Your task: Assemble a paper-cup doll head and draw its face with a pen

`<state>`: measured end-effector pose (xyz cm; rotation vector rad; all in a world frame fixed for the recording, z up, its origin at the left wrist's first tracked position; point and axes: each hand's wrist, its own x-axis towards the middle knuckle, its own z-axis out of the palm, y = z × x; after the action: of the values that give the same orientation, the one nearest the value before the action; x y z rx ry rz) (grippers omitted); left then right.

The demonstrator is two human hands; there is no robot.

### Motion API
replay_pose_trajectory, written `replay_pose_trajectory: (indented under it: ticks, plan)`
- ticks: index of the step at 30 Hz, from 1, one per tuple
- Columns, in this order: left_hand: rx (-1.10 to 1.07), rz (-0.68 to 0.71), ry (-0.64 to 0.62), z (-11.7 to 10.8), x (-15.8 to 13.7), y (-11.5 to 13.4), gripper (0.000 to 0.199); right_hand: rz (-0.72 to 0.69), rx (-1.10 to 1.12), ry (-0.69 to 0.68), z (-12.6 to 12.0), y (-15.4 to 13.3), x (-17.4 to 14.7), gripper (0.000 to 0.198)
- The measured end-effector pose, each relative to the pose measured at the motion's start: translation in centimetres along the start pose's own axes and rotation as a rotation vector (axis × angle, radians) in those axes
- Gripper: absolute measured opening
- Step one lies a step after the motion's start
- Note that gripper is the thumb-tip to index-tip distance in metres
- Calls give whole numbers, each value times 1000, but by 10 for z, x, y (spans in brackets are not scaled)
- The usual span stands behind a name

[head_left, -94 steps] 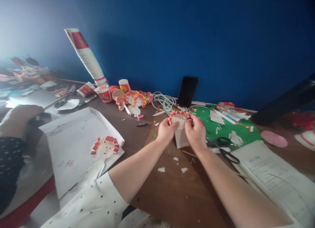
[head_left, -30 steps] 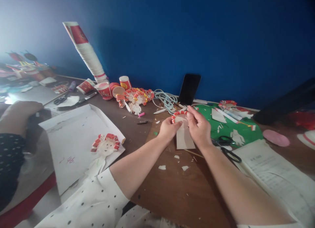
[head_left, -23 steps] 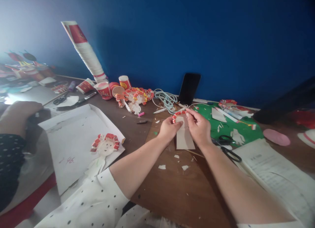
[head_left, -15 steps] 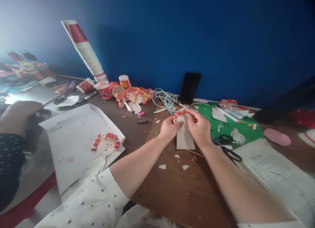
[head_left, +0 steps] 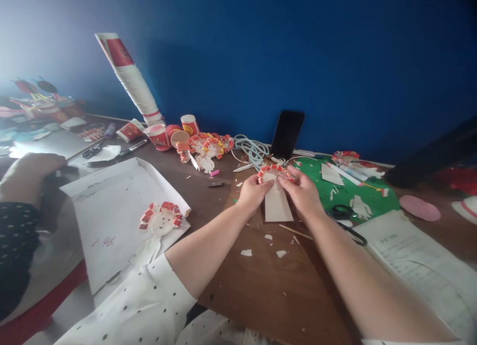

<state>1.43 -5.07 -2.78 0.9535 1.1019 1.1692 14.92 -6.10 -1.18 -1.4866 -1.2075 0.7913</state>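
Note:
Both hands hold a white paper cutout [head_left: 276, 205] whose rounded top is edged with red-and-white paper curls and whose lower end is a long plain strip. My left hand [head_left: 253, 192] pinches its left edge, thumb on the front. On the other side my right hand [head_left: 303, 192] grips it, with the thumb pressed near the middle. The fingers behind the paper are hidden. A thin wooden stick [head_left: 295, 231] lies just below the strip. Black-handled scissors [head_left: 345, 213] rest right of my right wrist, partly behind the forearm.
A similar paper doll [head_left: 162, 220] lies on a white sheet [head_left: 108, 211] at left. Red paper cups [head_left: 158, 136], a tall leaning cup stack [head_left: 136, 84], a phone [head_left: 288, 134] and a coiled cable [head_left: 251, 150] stand or lie at the back. Another person's arm [head_left: 26, 178] is at far left.
The cutout has tilted and shifted slightly left, so more of its curled rim shows. My right thumb has moved onto its front, and more of the stick is visible.

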Motion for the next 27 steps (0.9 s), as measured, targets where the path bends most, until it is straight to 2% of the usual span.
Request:
replay_pose_trajectory:
  ticks: [2, 5, 9, 12, 15, 19, 27]
  plan:
    - [9, 12, 15, -2, 2, 0, 24, 86, 38, -86, 0, -2, -2, 48]
    - [44, 32, 31, -4, 4, 1, 24, 87, 64, -154, 2, -7, -7, 37]
    - [148, 45, 62, -5, 5, 3, 24, 71, -88, -152, 3, -13, -11, 35]
    - [290, 65, 134, -6, 4, 6, 25, 63, -209, -116, 3, -14, -12, 35]
    - [326, 108, 193, -7, 5, 11, 31, 55, -207, -95, 2, -13, -11, 35]
    - [275, 185, 168, -11, 6, 20, 34, 57, -206, -108, 3, -9, -10, 32]
    - [436, 272, 160, -17, 6, 25, 34, 34, -213, -220, 4, -12, -13, 31]
